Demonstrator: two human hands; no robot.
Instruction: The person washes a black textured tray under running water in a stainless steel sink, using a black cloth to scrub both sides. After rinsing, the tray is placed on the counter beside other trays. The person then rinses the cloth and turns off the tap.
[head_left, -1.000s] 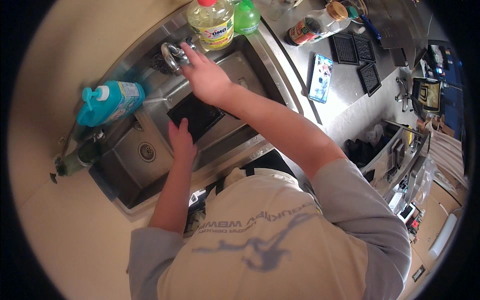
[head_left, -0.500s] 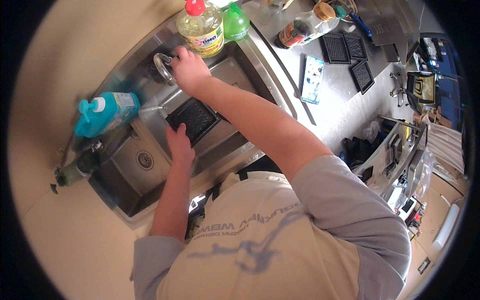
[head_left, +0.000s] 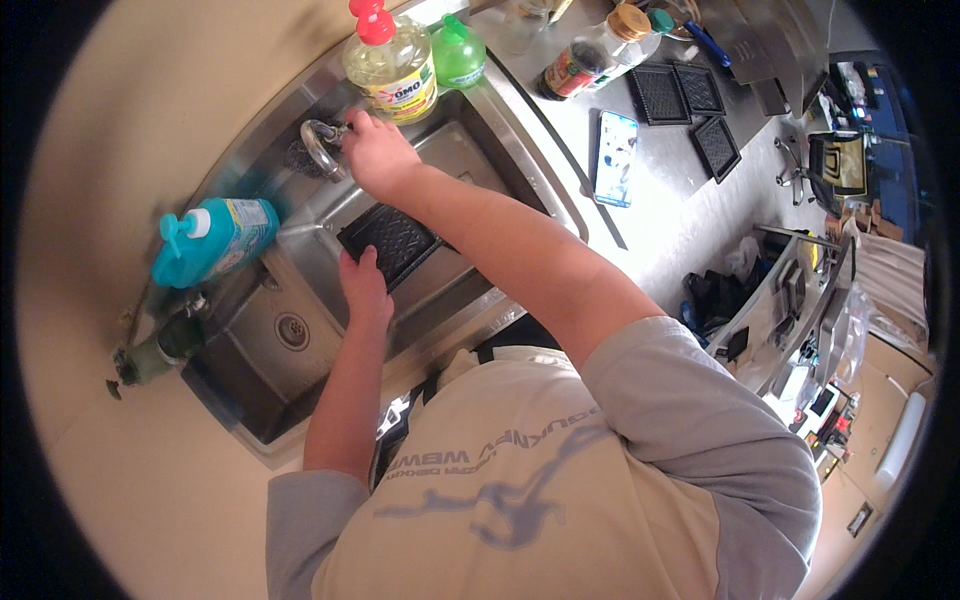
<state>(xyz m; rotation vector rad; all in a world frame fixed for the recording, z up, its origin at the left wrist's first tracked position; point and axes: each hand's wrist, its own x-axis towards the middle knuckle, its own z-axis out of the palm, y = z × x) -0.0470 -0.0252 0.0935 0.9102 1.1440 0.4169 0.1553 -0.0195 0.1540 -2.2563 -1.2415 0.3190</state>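
Observation:
My left hand (head_left: pixel 366 286) grips the near left edge of a black rectangular tray (head_left: pixel 392 243) with a woven pattern, its thumb on top. The tray is held tilted over the larger sink basin (head_left: pixel 478 160), below the tap. At the sink's back edge my right hand (head_left: pixel 380 155) is closed at the handle of the curved metal tap (head_left: pixel 318 150); the fingers hide most of the handle. My right forearm passes over the basin and covers the tray's right corner.
A yellow detergent bottle (head_left: pixel 392 75) and a green pump bottle (head_left: pixel 459 58) stand behind the basin. A teal pump bottle (head_left: pixel 220 240) is beside the smaller basin (head_left: pixel 255 345). On the right counter lie a phone (head_left: pixel 615 158), several black trays (head_left: pixel 661 93) and a dark sauce bottle (head_left: pixel 580 68).
The whole view has shifted slightly. Both hands keep nearly the same places, at the tap and on the tray; the tray's tilt looks a little different.

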